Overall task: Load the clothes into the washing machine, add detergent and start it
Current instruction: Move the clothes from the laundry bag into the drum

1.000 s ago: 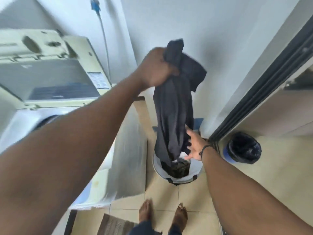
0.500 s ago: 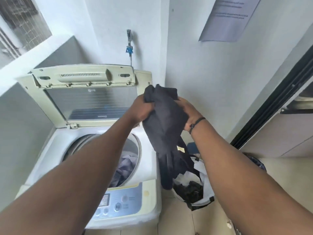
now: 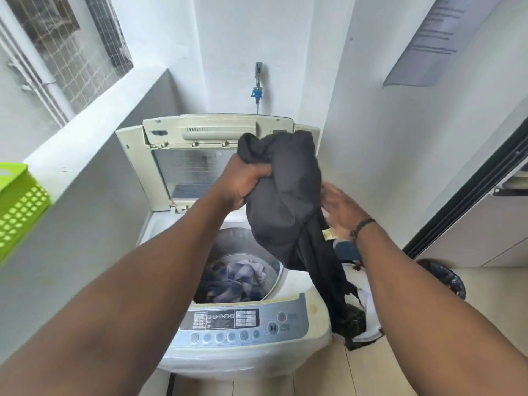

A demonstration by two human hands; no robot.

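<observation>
A top-loading washing machine [image 3: 294, 290] stands ahead with its lid [image 3: 200, 167] raised. Several bluish clothes [image 3: 237, 278] lie in its drum. My left hand [image 3: 243, 181] grips a dark grey garment [image 3: 285, 201] bunched above the drum's right side; its long tail hangs down to the white laundry basket [image 3: 368, 332] on the floor at the right. My right hand [image 3: 340, 207], fingers spread, is just right of the garment, its fingertips close to the cloth.
The control panel [image 3: 243, 321] with buttons faces me at the machine's front. A green plastic basket [image 3: 20, 201] sits on the ledge at left. A tap [image 3: 258, 81] is on the back wall. A dark bin [image 3: 445, 278] stands right of the laundry basket.
The garment has been lifted out of the laundry basket and carried left over the machine. My right hand, which held the cloth half a second ago, has come off it.
</observation>
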